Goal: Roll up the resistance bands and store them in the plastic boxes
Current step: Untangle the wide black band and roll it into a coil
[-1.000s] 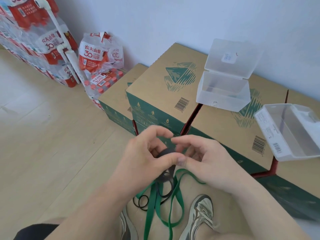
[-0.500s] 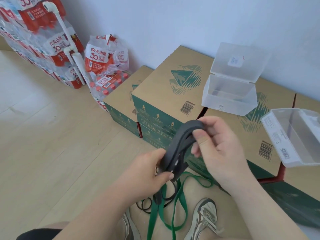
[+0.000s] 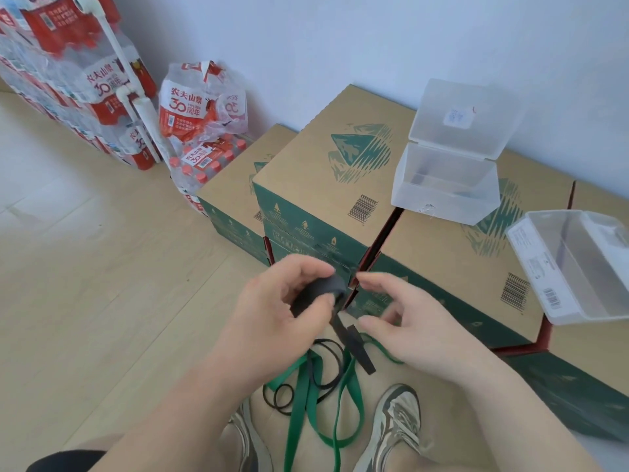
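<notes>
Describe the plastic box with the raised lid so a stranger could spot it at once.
Start at the row of cardboard cartons against the white wall. On top, over the seam between two cartons, sits a frosted plastic box. Its hinged lid stands open, unlike the clearer box to its right, which bears a barcode label.

Pale wood floor, cartons along the wall

On the floor [image 3: 85, 301], at lower centre, a green resistance band [image 3: 299, 403] and thin black bands [image 3: 282, 398] lie tangled beside two sneakers [image 3: 398, 427]. Shrink-wrapped water-bottle packs [image 3: 68, 90] stand upper left. The cardboard cartons [image 3: 316, 172] carry an open-lidded plastic box [image 3: 442, 195] and, at right, a second clear box [image 3: 578, 267].
</notes>
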Tool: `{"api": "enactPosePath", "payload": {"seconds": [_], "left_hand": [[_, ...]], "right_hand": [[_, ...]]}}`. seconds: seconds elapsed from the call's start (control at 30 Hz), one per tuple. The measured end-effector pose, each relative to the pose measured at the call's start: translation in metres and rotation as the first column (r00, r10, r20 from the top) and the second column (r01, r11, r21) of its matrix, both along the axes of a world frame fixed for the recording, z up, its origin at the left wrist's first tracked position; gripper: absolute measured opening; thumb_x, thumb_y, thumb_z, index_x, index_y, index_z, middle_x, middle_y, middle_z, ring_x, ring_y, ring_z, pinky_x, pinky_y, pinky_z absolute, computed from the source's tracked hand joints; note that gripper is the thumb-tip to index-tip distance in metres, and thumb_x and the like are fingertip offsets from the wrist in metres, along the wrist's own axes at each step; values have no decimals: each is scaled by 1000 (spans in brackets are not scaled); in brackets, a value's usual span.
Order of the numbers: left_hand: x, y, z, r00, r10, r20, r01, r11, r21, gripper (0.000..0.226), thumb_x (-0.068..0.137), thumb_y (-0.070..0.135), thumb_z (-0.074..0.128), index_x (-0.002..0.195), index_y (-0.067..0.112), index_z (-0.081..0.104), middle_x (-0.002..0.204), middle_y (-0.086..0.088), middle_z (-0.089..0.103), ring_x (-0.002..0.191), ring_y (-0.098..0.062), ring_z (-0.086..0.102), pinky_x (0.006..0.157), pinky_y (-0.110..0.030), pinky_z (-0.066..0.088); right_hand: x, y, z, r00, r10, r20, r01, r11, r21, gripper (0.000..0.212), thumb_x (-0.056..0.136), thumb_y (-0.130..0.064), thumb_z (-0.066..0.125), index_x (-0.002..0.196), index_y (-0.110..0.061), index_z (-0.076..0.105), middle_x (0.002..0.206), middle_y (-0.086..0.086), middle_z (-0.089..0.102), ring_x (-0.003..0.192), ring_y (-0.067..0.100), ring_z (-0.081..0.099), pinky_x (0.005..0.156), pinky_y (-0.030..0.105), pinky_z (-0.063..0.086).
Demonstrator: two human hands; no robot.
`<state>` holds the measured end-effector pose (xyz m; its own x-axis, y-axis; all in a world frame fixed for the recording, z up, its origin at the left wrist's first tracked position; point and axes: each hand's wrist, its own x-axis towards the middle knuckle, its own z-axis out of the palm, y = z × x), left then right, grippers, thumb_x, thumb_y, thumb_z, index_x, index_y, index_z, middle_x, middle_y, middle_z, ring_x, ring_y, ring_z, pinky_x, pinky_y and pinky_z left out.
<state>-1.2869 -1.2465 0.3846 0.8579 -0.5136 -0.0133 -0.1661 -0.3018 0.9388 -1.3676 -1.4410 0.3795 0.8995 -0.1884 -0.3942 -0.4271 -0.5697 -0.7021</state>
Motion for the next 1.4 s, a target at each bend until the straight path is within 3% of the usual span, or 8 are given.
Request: {"api": "enactPosePath", "payload": {"seconds": [0.13, 0.23, 0.5, 0.67, 0.8, 0.93, 1.2, 1.4], "left_hand": [[-4, -4, 2, 997, -79, 21, 80, 995, -55, 37, 88, 0, 75, 112, 25, 67, 102, 18, 76, 98, -2, 73, 82, -12, 54], [1, -2, -4, 998, -58, 6, 58, 997, -54, 38, 88, 10, 80, 114, 30, 61, 102, 12, 74, 96, -11, 72, 85, -25, 59], [-1, 9, -33, 917, -347, -197, 397, 842, 366, 12, 88, 38, 71, 91, 38, 59, 86, 9, 67, 83, -11, 66, 84, -43, 58], [12, 9, -19, 999, -12, -36, 18, 983, 183, 31, 91, 23, 76, 107, 44, 60, 81, 5, 68, 76, -15, 67, 72, -33, 58], [7, 6, -8, 996, 79, -33, -79, 997, 22, 27, 85, 18, 84, 95, 36, 66, 83, 9, 75, 73, -14, 70, 69, -33, 61], [-3, -2, -5, 997, -70, 35, 68, 997, 31, 15, 87, 17, 81, 94, 27, 73, 81, 9, 76, 73, -13, 73, 71, -37, 61], [1, -5, -11, 966, -211, -146, 223, 973, 65, 36, 84, 28, 85, 111, 34, 62, 95, 10, 75, 79, -7, 71, 73, -25, 59], [-5, -2, -20, 949, -272, -159, 301, 931, 205, 18, 87, 34, 76, 93, 21, 65, 87, -4, 68, 80, -27, 67, 80, -49, 58]], "right_hand": [[4, 12, 8, 975, -46, 219, -5, 974, 226, 51, 92, -15, 73, 124, -53, 62, 101, -9, 75, 77, 19, 68, 76, 37, 59], [6, 11, 7, 950, -113, 290, 67, 984, 163, 31, 93, -19, 73, 109, -45, 72, 82, -11, 72, 65, 9, 57, 66, 22, 51], [9, 9, 16, 841, -441, 314, 241, 824, 512, 15, 103, -10, 57, 106, -18, 68, 74, -5, 68, 61, 11, 58, 61, 21, 53], [2, -14, 5, 906, -385, 177, 361, 920, 155, 13, 104, -27, 57, 104, -37, 64, 86, -9, 72, 74, 10, 62, 70, 25, 50], [-5, -18, -6, 986, -80, -147, 63, 991, -119, 22, 101, -28, 60, 120, -37, 58, 113, -15, 66, 86, 4, 61, 80, 26, 49], [-1, -3, 2, 999, -33, 31, 31, 996, 78, 52, 89, -31, 76, 134, -47, 55, 127, -26, 63, 78, 9, 67, 78, 23, 53], [3, 6, 8, 883, -306, 356, 185, 923, 337, 28, 92, -12, 75, 107, -34, 76, 89, -11, 78, 71, 10, 65, 72, 23, 56], [6, -3, 12, 795, -521, 309, 308, 787, 535, 18, 100, -9, 62, 113, -19, 71, 83, -6, 75, 60, 0, 59, 58, 16, 49]]}}
